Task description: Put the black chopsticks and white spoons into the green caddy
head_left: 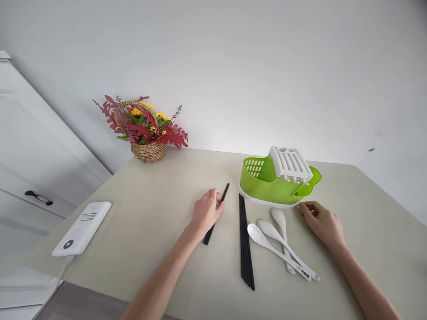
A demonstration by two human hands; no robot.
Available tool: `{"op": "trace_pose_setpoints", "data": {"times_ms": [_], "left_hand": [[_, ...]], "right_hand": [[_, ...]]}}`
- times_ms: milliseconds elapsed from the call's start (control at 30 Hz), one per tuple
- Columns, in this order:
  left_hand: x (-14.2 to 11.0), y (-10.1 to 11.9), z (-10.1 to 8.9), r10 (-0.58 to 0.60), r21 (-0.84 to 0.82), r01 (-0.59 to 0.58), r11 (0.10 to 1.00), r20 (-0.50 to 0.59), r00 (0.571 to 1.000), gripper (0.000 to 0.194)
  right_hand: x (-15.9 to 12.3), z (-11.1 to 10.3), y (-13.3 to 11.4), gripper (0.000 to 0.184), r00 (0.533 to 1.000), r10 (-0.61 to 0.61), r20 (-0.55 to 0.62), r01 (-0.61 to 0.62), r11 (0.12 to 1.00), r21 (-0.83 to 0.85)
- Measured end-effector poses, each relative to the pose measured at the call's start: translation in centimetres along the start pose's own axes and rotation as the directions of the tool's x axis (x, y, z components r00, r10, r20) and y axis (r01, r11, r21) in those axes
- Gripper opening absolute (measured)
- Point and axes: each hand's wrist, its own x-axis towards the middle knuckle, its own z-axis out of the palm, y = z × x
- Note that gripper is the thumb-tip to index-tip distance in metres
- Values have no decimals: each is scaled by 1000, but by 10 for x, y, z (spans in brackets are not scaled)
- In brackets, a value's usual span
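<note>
Head view: the loose black chopsticks [210, 233] sit near the middle of the table [160, 191], slanting from a near-left end to a far-right one, and I cannot tell their exact number. The left hand [207, 209] grasps them around mid-length, thumb on the right side and fingers curled over. Just to the right I have a row of black chopsticks [246, 249] lying side by side, far ends just beside the white base [273, 206] of a green caddy [263, 189]. The caddy carries a slotted white rack [290, 163] on top, with small hooks along its near edge. Right of the row, three white spoons [258, 234] overlap, bowls toward the far side, handles crossing. The right hand [322, 222] has its fingers bent at the right end of the base; I cannot tell whether it grips or merely rests there. Farther out, at the far left, stands a wicker basket [148, 152] of red leaves and yellow flowers. At the left edge I see a white device [83, 226] with a cable [65, 266] and, past it, a white cabinet [40, 124].
</note>
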Motion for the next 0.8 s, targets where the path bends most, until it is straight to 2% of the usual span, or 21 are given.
{"op": "trace_pose_setpoints", "data": {"times_ms": [167, 267, 567, 800], "left_hand": [[5, -14, -11, -145, 14, 147, 989, -89, 985, 18], [7, -23, -16, -184, 29, 190, 981, -140, 973, 17], [5, -31, -10, -82, 186, 116, 976, -182, 980, 19], [4, -31, -5, -45, 227, 89, 970, -193, 980, 15]], "right_hand": [[0, 0, 0, 42, 1000, 5, 1, -5, 1000, -8], [0, 0, 0, 41, 999, 29, 20, -28, 1000, -14], [0, 1, 2, 40, 999, 30, 19, -29, 1000, -10], [-1, 1, 2, 40, 1000, 18, 15, -18, 1000, -3]]}}
